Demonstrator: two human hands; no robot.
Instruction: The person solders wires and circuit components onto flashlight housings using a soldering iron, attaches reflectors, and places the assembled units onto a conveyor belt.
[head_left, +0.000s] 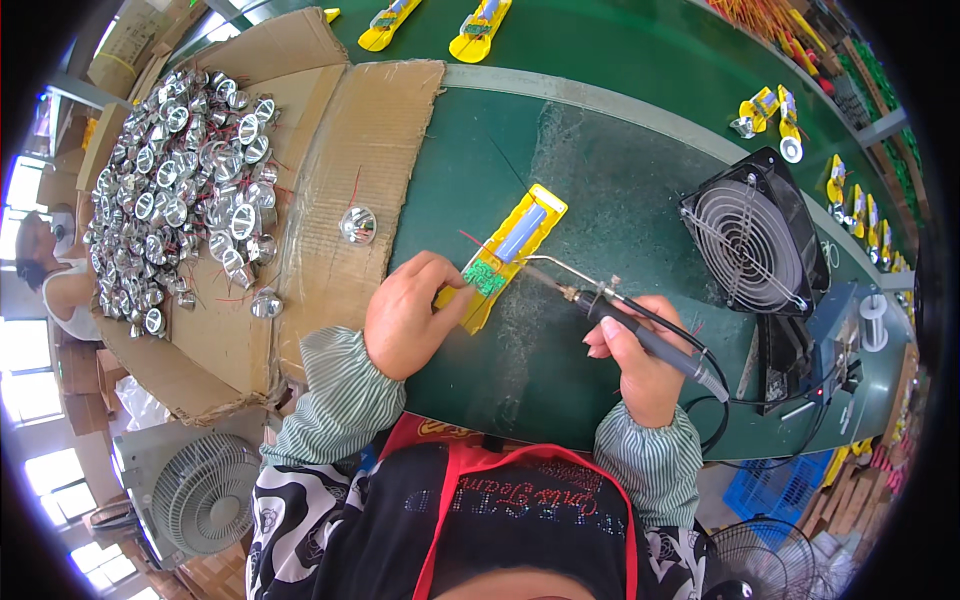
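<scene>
Nearest the body, a red apron strap (447, 520) crosses a black shirt. A grey fan (205, 490) stands at the lower left.

The right hand (650, 362) has its fingers closed around the dark handle of a soldering iron (652, 342). A thin bent metal tube (565, 267) runs alongside the iron's front end. The iron points left toward the yellow casing (541, 200); tip contact cannot be determined.

The left hand (412, 312) has its thumb and index fingers set narrow at the left edge of the green circuit board (485, 278). Whether they grip the board or only steady it cannot be told.

The casing lies tilted on the green surface (560, 395), between the two hands. The board sits in its lower part, and a blue cylindrical cell (520, 236) sits above the board.

Left of the casing, one loose reflector (358, 226) rests on a cardboard flap (340, 150). Beyond it, a carton holds a heap of reflectors (175, 175). To the right stands a black square fan (750, 240) with a wire guard. At the far edge lie two more yellow casings (478, 32).
</scene>
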